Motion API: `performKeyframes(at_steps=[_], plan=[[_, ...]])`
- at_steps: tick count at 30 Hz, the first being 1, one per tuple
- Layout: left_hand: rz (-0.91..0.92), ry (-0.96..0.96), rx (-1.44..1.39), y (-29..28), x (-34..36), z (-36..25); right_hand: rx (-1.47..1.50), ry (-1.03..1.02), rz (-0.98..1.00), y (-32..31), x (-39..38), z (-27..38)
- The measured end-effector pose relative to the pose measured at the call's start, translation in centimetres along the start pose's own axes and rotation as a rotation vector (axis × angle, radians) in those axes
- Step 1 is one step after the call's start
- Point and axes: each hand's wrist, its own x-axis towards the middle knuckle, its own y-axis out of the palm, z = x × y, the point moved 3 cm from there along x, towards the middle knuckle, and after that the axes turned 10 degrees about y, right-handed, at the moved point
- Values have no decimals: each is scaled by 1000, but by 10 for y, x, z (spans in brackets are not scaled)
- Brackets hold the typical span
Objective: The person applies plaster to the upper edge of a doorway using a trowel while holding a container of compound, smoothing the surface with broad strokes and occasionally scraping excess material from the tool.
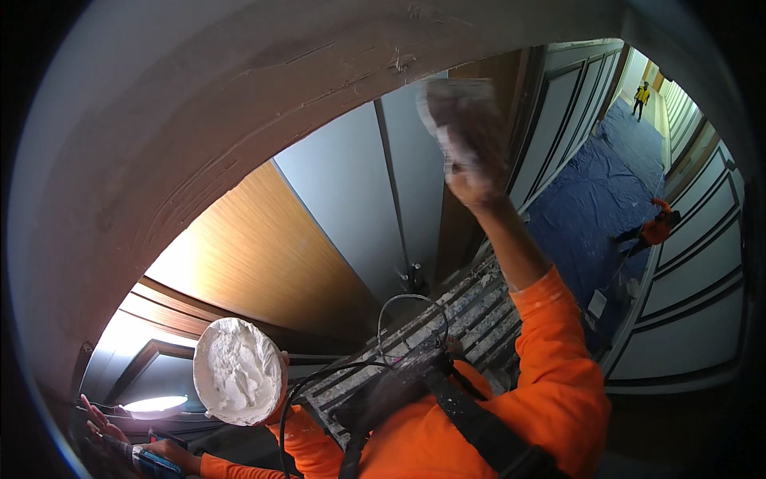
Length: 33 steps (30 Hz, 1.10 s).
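Note:
My left hand (283, 382), mostly hidden, grips the side of a round white tub (215, 351) whose opening is filled with thick white plaster (243, 369). My right hand (472, 180) is raised high at the centre right, closed round a wide flat tool (459, 97). Motion smears the tool, so its exact kind is unclear. It is close beneath a grey-brown overhead surface (263, 88) marked with scraped ridges and small rough spots. Whether the tool touches that surface I cannot tell.
Below me is a slatted, plaster-spattered platform (479, 299). A black cable (319, 373) loops by my left arm. At lower left are another person's hand (108, 423) and a bright lamp (155, 405). Two people (656, 229) (641, 97) stand along the corridor's blue sheeting (582, 215).

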Motion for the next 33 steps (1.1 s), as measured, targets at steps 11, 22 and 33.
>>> performKeyframes(at_steps=[11, 22, 33], plan=[[31, 28, -59, 9, 4, -19, -72, -127, 57, -8, 30, -30], [86, 68, -161, 13, 7, -38, -46, -191, 58, 5, 77, -43], [-71, -40, -194, 7, 2, 5, -26, 538, -78, -12, 74, -56]])
